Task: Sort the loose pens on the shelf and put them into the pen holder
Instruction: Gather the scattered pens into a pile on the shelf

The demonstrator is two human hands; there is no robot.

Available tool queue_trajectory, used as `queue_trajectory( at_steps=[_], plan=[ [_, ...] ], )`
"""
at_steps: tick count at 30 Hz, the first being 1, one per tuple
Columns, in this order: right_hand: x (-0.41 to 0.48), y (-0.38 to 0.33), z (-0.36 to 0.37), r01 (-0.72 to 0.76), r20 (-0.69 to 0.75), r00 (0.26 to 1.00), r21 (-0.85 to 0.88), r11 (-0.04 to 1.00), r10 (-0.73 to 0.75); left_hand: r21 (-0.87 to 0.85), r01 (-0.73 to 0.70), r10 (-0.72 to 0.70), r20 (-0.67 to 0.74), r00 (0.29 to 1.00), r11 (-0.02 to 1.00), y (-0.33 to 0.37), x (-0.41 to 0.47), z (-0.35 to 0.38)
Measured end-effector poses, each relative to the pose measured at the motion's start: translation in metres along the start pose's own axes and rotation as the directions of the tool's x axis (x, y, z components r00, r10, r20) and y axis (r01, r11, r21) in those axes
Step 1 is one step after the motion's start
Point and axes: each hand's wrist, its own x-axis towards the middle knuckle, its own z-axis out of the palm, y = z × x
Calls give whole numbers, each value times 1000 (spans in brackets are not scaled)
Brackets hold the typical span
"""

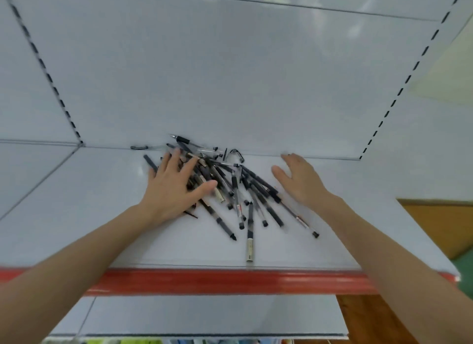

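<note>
A heap of several black and clear pens [230,187] lies on the white shelf [102,215], fanned out from the back wall toward the front edge. My left hand [174,187] lies flat with spread fingers on the left part of the heap. To the right of the pens, my right hand [299,179] is open, fingers straight, just beside the outermost pens. One pen with a beige barrel [250,243] lies closest to the front edge. No pen holder is in view.
The shelf has a red front strip [230,279] and a white back panel [230,74] with slotted uprights at both sides. A lower white shelf [204,315] shows below. Wooden surfaces [440,225] stand to the right.
</note>
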Motion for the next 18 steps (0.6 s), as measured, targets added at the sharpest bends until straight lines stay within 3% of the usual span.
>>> queue_trajectory(
  at_steps=[3, 6, 12, 18],
  plan=[
    [26, 22, 0, -171, -12, 985, -16, 985, 171, -49, 187, -187, 7, 982, 981, -7, 10, 0],
    [40, 17, 7, -127, 10, 992, -42, 991, 127, -99, 255, -256, 5, 967, 962, -11, 20, 1],
    [42, -12, 23, 81, 104, 992, -50, 995, -76, -121, 151, -143, 74, 987, 981, -4, 26, 0],
    [33, -29, 37, 76, 112, 991, 25, 997, -78, -132, 29, -16, 100, 995, 991, 5, 29, 5]
  ],
)
